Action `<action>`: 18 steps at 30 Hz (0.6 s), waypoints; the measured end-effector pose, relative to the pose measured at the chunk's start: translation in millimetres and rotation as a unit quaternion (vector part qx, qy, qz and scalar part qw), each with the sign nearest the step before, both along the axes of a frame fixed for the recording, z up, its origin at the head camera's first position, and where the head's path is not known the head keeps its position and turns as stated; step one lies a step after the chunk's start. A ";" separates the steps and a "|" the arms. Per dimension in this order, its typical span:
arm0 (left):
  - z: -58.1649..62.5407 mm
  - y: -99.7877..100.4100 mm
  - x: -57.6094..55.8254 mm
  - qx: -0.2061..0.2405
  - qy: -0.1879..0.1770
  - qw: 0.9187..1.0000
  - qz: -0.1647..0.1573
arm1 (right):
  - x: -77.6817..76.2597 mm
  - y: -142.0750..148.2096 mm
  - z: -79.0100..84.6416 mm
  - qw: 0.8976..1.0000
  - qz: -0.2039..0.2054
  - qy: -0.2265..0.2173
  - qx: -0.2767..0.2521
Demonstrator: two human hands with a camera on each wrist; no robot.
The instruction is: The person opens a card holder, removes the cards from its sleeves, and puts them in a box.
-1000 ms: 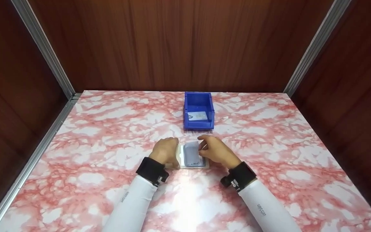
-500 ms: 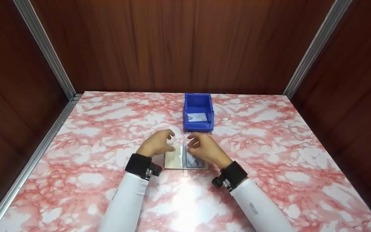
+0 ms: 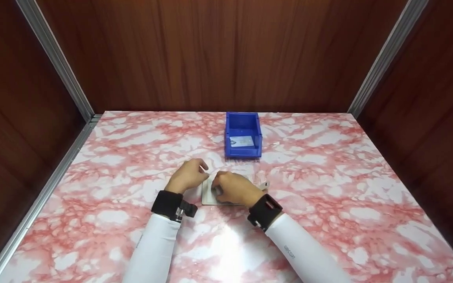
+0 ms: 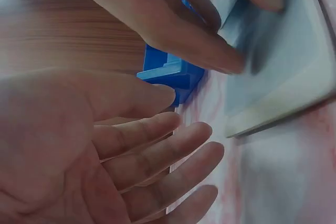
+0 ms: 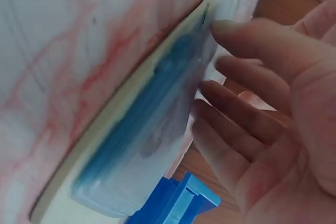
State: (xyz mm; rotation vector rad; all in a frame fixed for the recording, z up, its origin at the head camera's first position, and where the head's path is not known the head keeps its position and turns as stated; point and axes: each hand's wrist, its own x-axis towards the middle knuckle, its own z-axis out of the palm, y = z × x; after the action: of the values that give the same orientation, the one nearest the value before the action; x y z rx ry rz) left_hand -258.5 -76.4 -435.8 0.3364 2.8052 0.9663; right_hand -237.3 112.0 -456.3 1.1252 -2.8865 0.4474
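Note:
A cream card holder (image 3: 207, 198) lies spread on the table, partly covered by my right hand (image 3: 234, 188). Its clear plastic sleeves (image 5: 134, 140) show a blurred blue tint in the right wrist view. The fingertips of that hand touch the sleeves over the holder's left half, thumb and fingers apart. A small strap end with a snap (image 3: 265, 185) sticks out at the right of the holder. My left hand (image 3: 187, 175) hovers by the holder's left edge, fingers loosely bent and holding nothing, as the left wrist view shows.
Behind the holder stands a blue open-front bin (image 3: 243, 121) with a printed card (image 3: 242, 141) inside. The red-and-white marbled table (image 3: 132, 165) is bounded by brown wood-grain panels (image 3: 210, 55) at the back and sides.
My right hand has moved left across the holder, turning the sleeves over from the right half. My left hand has let go of the holder's left side and drawn back a little left.

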 end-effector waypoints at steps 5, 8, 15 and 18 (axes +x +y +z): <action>-0.5 4.0 1.9 0.017 -0.009 1.000 -0.001 | 2.1 5.4 0.8 0.999 0.026 -0.006 0.037; 1.6 7.8 3.0 0.040 -0.014 0.999 0.000 | 0.3 19.1 8.0 0.997 0.050 -0.040 0.039; 3.5 25.1 6.1 0.149 -0.080 0.985 0.038 | -4.7 69.1 19.5 0.996 -0.045 -0.077 0.000; 0.0 32.5 8.4 0.176 -0.117 0.975 0.069 | -5.1 82.5 15.1 0.992 -0.080 -0.097 -0.010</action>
State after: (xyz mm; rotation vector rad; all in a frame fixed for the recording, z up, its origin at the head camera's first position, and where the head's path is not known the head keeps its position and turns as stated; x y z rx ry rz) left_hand -250.1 -43.9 -435.8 0.0593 2.4657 1.4355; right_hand -242.4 194.5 -441.3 0.8842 -3.0989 0.6084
